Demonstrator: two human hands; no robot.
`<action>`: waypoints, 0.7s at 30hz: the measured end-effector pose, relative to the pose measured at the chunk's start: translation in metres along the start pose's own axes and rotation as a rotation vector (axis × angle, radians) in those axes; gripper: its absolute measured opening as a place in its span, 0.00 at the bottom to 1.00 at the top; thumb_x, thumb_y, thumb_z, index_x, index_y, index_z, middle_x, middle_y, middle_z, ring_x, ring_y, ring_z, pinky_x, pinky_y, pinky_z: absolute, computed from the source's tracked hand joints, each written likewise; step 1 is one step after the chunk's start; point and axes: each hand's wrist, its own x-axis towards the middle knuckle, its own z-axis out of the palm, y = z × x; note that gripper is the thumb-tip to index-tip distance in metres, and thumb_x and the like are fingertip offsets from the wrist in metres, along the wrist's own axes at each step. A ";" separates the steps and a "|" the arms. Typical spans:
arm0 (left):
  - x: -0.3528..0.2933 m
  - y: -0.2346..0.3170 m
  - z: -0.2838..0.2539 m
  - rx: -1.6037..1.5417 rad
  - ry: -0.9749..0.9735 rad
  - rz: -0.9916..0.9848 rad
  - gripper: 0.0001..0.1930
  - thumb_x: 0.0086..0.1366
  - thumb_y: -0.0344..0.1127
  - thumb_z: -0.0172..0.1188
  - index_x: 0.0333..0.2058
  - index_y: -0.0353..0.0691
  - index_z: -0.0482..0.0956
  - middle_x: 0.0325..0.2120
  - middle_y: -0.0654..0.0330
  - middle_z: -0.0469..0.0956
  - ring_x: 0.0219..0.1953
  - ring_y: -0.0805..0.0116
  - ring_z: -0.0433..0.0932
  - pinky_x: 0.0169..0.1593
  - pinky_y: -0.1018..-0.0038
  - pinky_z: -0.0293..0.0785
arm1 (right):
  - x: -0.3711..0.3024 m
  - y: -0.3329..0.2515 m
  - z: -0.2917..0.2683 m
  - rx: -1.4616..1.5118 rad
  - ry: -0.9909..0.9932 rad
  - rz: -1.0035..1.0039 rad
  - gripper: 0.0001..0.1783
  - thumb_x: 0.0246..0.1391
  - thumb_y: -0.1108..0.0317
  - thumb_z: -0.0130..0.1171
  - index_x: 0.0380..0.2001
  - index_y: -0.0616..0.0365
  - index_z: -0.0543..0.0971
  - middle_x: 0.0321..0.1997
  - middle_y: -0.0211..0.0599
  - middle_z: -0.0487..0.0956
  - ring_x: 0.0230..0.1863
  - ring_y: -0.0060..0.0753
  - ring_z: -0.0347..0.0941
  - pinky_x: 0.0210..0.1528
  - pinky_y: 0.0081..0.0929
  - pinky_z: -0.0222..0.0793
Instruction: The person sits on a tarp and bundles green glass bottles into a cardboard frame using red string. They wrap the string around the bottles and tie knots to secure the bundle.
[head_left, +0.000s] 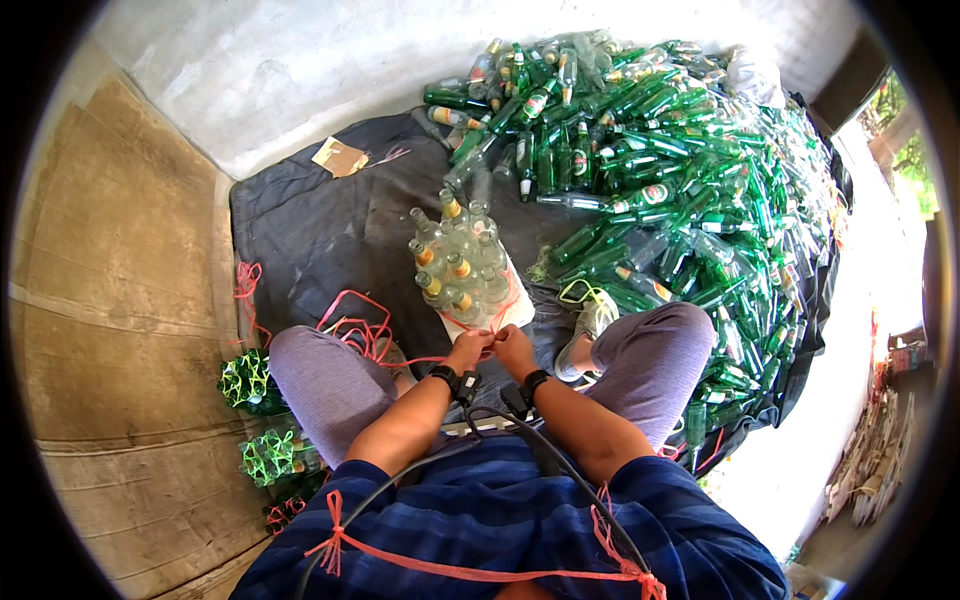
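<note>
Several clear glass bottles [462, 262] stand upright in a tight cluster on a white board [515, 300] in front of me. Pink plastic twine [430, 359] runs from the left to my hands, and strands of it lie over the board's near edge. My left hand [468, 350] is closed in a pinch on the twine. Close beside it, my right hand [515, 351] also grips the twine, with fingertips nearly meeting the left ones. Where exactly the strands cross between the fingers is too small to make out.
A large heap of green and clear bottles [650, 150] covers the right and far side of the dark sheet [320, 225]. Loose twine [365, 325] lies by my left knee. Tied bottle bundles [280, 455] stand at the left. A cardboard scrap [340, 157] lies near the wall.
</note>
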 end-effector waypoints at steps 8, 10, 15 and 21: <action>0.006 -0.002 -0.011 0.103 -0.045 0.058 0.08 0.70 0.34 0.56 0.43 0.37 0.79 0.34 0.62 0.81 0.32 0.72 0.80 0.37 0.76 0.78 | 0.000 -0.008 -0.008 -0.171 -0.021 -0.196 0.07 0.51 0.66 0.58 0.29 0.59 0.79 0.32 0.50 0.83 0.36 0.56 0.80 0.40 0.47 0.75; 0.006 -0.002 -0.007 0.060 -0.017 0.067 0.07 0.69 0.31 0.57 0.41 0.34 0.80 0.32 0.60 0.81 0.30 0.72 0.80 0.36 0.75 0.78 | 0.001 -0.006 -0.009 -0.188 -0.032 -0.232 0.08 0.52 0.66 0.58 0.29 0.59 0.79 0.31 0.50 0.83 0.36 0.58 0.80 0.40 0.49 0.75; -0.008 0.006 0.008 0.191 0.004 0.099 0.05 0.68 0.28 0.57 0.40 0.34 0.79 0.32 0.59 0.81 0.30 0.71 0.80 0.37 0.75 0.80 | 0.000 -0.001 -0.010 -0.125 -0.027 -0.157 0.08 0.52 0.64 0.58 0.30 0.58 0.79 0.31 0.50 0.83 0.35 0.58 0.79 0.39 0.48 0.74; -0.013 0.012 0.016 0.090 0.058 0.109 0.05 0.68 0.28 0.58 0.40 0.36 0.78 0.32 0.62 0.81 0.31 0.72 0.80 0.37 0.75 0.81 | -0.006 -0.004 -0.021 -0.216 -0.105 -0.188 0.10 0.53 0.63 0.56 0.33 0.57 0.78 0.33 0.51 0.82 0.39 0.60 0.79 0.42 0.51 0.74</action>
